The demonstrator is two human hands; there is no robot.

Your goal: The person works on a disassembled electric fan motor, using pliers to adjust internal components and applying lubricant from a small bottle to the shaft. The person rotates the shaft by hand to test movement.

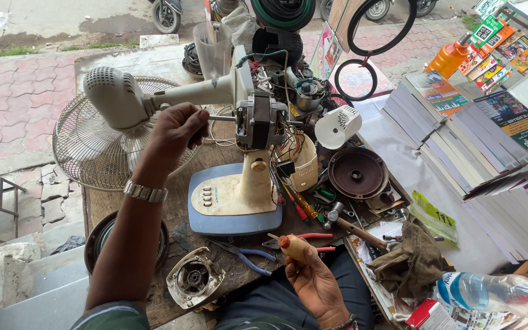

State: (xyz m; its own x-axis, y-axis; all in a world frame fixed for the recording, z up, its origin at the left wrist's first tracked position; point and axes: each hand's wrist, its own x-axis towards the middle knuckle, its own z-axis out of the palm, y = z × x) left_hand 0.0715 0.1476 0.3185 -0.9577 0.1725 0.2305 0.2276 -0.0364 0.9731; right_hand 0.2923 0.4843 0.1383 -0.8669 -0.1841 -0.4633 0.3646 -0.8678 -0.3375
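My left hand (175,129) pinches the metal shaft of an exposed fan motor (259,119) mounted on a cream table-fan stand with a blue base (234,211). A watch sits on that wrist. My right hand (313,275) holds a small tan oil bottle with an orange nozzle (293,245) low over the bench, nozzle pointing left and up, below the fan base. The motor's wires hang loose beside the stand.
A wire fan guard (87,143) leans at left. Pliers (245,253), screwdrivers, a hammer (352,226), a round dark speaker-like part (357,173) and a motor cover (194,280) litter the wooden bench. Stacked books (459,134) fill the right; a plastic water bottle (496,292) lies bottom right.
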